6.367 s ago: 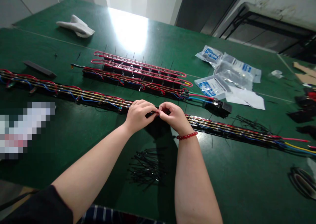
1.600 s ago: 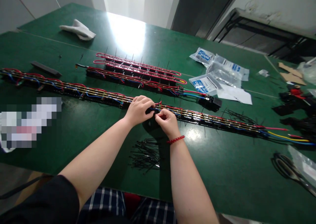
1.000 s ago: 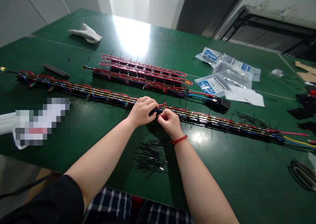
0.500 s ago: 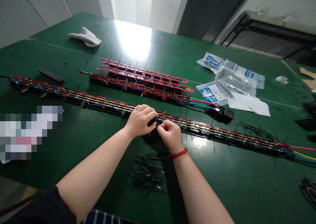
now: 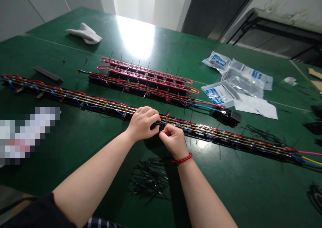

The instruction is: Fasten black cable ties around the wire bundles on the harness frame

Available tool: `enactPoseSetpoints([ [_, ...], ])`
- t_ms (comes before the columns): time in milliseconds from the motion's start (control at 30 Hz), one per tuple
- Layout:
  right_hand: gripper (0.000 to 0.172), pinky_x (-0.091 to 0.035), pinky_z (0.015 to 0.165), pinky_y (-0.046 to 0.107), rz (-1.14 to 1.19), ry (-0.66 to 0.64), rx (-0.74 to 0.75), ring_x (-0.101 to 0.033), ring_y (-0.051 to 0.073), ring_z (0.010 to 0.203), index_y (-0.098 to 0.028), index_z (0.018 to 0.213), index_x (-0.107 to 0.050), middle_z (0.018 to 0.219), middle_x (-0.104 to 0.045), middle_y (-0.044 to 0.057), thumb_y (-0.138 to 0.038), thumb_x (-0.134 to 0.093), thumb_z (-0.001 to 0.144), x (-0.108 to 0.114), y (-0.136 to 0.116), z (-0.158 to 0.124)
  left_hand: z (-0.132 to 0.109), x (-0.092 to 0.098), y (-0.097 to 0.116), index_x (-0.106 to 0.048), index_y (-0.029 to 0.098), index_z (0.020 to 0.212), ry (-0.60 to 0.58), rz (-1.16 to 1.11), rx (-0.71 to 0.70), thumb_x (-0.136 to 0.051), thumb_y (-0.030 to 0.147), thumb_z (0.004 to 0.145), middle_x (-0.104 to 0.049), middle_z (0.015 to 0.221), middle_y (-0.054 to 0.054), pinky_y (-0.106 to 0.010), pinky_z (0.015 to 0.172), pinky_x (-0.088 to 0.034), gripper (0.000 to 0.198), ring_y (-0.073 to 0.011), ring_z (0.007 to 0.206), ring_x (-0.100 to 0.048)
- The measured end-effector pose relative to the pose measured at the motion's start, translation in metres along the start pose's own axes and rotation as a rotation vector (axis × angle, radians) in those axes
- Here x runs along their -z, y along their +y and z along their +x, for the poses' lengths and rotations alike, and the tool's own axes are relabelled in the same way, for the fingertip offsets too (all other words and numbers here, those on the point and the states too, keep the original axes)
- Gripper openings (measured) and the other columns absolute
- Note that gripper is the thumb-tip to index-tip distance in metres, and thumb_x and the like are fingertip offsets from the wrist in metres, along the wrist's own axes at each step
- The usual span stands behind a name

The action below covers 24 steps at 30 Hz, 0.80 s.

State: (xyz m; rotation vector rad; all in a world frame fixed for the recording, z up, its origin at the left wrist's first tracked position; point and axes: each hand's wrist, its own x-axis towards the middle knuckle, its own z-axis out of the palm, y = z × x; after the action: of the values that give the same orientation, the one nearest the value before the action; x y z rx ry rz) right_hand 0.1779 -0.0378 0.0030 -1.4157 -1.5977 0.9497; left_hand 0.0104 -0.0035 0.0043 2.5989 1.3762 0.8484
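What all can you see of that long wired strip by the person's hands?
The long strip lies slantwise across the green table. Its base looks black; straight gold-coloured lines run along it, with blue and red wires, wavy toward the left. Red and yellow leads leave its right end. The left hand covers part of its middle; the right hand is pinched beside its near edge, contact unclear.
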Motion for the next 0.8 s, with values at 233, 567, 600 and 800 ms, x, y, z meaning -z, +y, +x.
enactPoseSetpoints([
  [233, 0.02, -0.026, 0.048, 0.022, 0.007, -0.006, 0.008, -0.031, 0.007, 0.047, -0.02, 0.049, -0.041, 0.047, -0.038, -0.006, -0.022, -0.052, 0.065, -0.0005, -0.0014, -0.0006, 0.0005, 0.0013, 0.0012, -0.064, 0.024, 0.089, 0.011, 0.0, 0.002, -0.063, 0.027, 0.081, -0.07, 0.101, -0.003, -0.04, 0.088, -0.043, 0.009, -0.0237, 0.101, -0.058],
  [567, 0.018, -0.027, 0.049, 0.022, -0.018, -0.032, -0.004, -0.034, 0.007, 0.049, -0.02, 0.051, -0.043, 0.048, -0.04, -0.006, -0.023, -0.053, 0.065, 0.0002, 0.0006, 0.0005, -0.0004, 0.0004, -0.0002, -0.066, 0.025, 0.093, 0.035, 0.003, -0.033, -0.061, 0.026, 0.083, -0.07, 0.103, -0.001, -0.038, 0.088, -0.042, 0.012, -0.0223, 0.1, -0.058],
  [600, 0.018, -0.027, 0.049, 0.022, -0.022, -0.035, -0.001, -0.034, 0.007, 0.049, -0.02, 0.051, -0.043, 0.048, -0.04, -0.006, -0.023, -0.053, 0.065, 0.0002, 0.0009, 0.0004, -0.0003, 0.0003, -0.0003, -0.066, 0.025, 0.093, 0.037, 0.002, -0.031, -0.06, 0.026, 0.083, -0.07, 0.102, -0.001, -0.038, 0.088, -0.043, 0.011, -0.022, 0.1, -0.058],
  [800, 0.018, -0.027, 0.049, 0.022, 0.004, -0.04, -0.006, -0.033, 0.007, 0.049, -0.02, 0.051, -0.043, 0.048, -0.04, -0.006, -0.023, -0.053, 0.065, -0.0005, 0.0015, 0.0001, 0.0001, 0.003, -0.0011, -0.066, 0.026, 0.095, 0.019, -0.002, -0.053, -0.063, 0.026, 0.081, -0.07, 0.103, 0.0, -0.038, 0.088, -0.042, 0.014, -0.022, 0.101, -0.058],
])
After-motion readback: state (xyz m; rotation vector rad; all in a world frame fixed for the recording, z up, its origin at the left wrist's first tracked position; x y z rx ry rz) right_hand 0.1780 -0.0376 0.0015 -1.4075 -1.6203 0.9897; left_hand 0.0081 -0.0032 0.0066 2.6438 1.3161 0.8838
